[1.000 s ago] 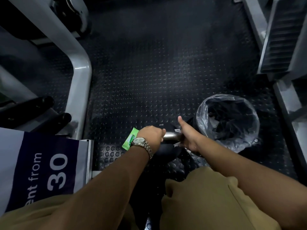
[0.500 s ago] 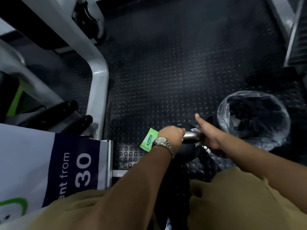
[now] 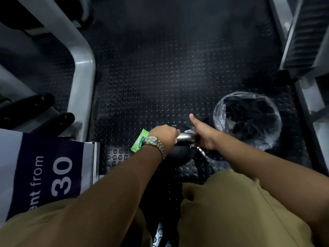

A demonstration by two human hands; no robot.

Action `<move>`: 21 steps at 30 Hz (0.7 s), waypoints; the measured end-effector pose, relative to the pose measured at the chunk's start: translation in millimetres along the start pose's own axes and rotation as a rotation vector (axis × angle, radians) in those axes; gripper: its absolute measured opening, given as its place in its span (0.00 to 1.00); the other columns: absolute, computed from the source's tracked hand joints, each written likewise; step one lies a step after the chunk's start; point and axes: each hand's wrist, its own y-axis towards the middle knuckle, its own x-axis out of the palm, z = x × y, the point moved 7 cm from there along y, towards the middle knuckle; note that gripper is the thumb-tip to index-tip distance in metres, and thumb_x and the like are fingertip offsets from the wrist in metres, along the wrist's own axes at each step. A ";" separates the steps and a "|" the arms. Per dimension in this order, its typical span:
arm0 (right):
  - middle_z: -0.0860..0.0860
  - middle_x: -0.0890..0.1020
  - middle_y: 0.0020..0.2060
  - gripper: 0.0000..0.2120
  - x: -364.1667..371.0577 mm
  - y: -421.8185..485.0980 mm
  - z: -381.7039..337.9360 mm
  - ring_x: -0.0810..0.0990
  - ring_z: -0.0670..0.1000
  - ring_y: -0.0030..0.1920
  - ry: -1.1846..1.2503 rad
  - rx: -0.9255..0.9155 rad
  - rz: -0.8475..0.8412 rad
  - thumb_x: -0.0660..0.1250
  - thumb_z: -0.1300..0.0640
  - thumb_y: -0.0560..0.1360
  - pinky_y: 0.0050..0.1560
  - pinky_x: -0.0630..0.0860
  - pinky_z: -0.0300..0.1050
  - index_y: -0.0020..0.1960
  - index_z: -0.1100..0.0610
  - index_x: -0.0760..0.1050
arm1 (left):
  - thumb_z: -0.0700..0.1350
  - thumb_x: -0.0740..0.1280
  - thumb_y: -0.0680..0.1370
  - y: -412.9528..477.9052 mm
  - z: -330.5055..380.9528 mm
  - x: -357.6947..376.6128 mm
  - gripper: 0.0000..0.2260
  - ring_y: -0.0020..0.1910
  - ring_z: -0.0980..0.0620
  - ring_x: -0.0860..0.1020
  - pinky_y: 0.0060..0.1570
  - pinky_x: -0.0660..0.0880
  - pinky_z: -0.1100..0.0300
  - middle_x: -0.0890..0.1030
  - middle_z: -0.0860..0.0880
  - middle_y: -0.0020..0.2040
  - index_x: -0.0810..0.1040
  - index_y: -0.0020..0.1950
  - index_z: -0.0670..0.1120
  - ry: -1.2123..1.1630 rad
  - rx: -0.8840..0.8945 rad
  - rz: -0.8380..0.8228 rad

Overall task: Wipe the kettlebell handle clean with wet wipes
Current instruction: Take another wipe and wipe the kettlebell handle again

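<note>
**Desk:** What does the head camera show around the work?

**Photographer:** A person crouches on a black studded floor (image 3: 160, 77), khaki knees (image 3: 231, 211) at the bottom. The kettlebell (image 3: 178, 155) stands on the floor between the knees and a plastic-lined bin (image 3: 219, 111). A green wet wipes packet (image 3: 139, 142) lies just left of it, partly behind a wristwatch (image 3: 153, 140). A grey machine frame (image 3: 83, 68) and a sign reading "30" (image 3: 44, 175) fill the left side.

**Desk:** And the hands?

**Photographer:** The left hand (image 3: 164, 135) is wrapped round the left end of the kettlebell handle (image 3: 186, 137). The right hand (image 3: 204, 135) is curled round the right end, thumb raised, with white edges of a wet wipe (image 3: 189, 130) showing at its rim. Bare steel shows between them. Both hands and forearms hide most of the kettlebell.

**Desk:** Any change from half a second ago?

**Photographer:** Both grips are the same and the thumb is still up. Only the view has swung, so hands and bin now sit further left.
</note>
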 end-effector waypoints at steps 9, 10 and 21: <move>0.53 0.66 0.80 0.58 8.4 -19.2 -3.7 0.66 0.55 0.79 0.002 -0.098 -0.021 0.57 0.17 0.66 0.80 0.59 0.62 0.84 0.52 0.53 | 0.49 0.63 0.83 3.0 -2.4 3.9 0.12 0.50 0.43 0.81 0.43 0.74 0.54 0.82 0.46 0.52 0.77 0.66 0.51 0.005 0.025 0.015; 0.53 0.65 0.80 0.54 9.0 -18.6 -4.2 0.64 0.55 0.80 -0.017 -0.104 -0.024 0.55 0.18 0.69 0.80 0.57 0.62 0.84 0.52 0.54 | 0.49 0.63 0.83 2.9 -1.4 3.5 0.12 0.50 0.43 0.81 0.43 0.75 0.54 0.82 0.46 0.52 0.76 0.66 0.51 0.009 0.029 0.017; 0.53 0.80 0.66 0.58 -1.9 7.4 6.9 0.83 0.54 0.60 0.072 -0.026 -0.011 0.63 0.15 0.61 0.59 0.80 0.52 0.79 0.52 0.66 | 0.50 0.59 0.85 -3.9 -2.2 9.7 0.16 0.57 0.44 0.77 0.47 0.75 0.52 0.82 0.47 0.57 0.71 0.73 0.53 0.005 -0.002 0.059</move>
